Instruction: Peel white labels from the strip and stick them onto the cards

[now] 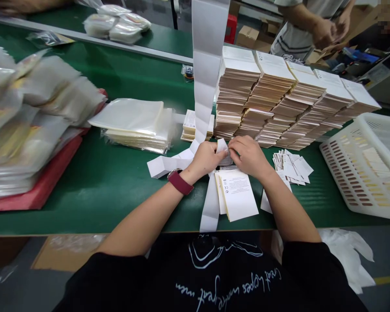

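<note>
My left hand (208, 157), with a dark red watch strap on the wrist, pinches a folded end of a white paper strip (208, 56). This long creased strip comes down from the top of the view and bends on the table left of that wrist. My right hand (248, 155) is closed, its fingertips at the same folded end. Below both hands lies a small fanned stack of printed cards (240, 195). Another white strip (210, 208) runs under the stack's left side. Just beyond my left hand sits a small card pile (189, 123), partly behind the hanging strip.
Tall rows of stacked cards (269, 99) stand behind my right hand. Loose white slips (292, 167) and a white plastic basket (341, 173) are at the right. Clear plastic bags (130, 117) and larger bagged piles (48, 95) fill the left. A co-worker's hands (331, 32) show beyond.
</note>
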Demonstrator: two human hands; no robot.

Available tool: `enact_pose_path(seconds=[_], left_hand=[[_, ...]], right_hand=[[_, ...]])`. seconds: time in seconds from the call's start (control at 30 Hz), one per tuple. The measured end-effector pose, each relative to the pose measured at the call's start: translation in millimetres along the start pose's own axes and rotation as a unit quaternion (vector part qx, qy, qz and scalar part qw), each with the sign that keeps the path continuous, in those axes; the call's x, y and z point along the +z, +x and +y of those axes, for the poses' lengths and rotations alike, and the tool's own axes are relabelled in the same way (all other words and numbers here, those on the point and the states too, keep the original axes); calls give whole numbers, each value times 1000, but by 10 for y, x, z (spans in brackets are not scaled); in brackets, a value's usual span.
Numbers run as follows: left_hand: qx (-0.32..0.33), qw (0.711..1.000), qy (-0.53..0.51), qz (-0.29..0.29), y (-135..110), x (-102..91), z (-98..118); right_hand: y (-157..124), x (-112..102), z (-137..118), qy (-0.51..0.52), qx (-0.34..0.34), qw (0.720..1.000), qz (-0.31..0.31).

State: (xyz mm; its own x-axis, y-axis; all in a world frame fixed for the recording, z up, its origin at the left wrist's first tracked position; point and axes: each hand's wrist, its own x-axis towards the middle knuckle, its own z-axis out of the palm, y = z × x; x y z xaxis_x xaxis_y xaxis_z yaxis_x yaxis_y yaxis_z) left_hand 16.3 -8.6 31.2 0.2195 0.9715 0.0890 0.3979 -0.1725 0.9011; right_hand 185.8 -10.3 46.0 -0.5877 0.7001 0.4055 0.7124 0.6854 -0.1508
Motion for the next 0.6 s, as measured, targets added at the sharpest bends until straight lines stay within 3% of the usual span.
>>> enact_pose_path(seconds=[0.23, 0.6], left_hand=[[13, 1000, -9, -10, -3, -6, 25], [6, 999, -28, -19, 18, -27, 2]], right_hand=[[0, 10, 14, 2, -12, 1000, 18], [-30, 0, 49, 63, 28, 997, 24]])
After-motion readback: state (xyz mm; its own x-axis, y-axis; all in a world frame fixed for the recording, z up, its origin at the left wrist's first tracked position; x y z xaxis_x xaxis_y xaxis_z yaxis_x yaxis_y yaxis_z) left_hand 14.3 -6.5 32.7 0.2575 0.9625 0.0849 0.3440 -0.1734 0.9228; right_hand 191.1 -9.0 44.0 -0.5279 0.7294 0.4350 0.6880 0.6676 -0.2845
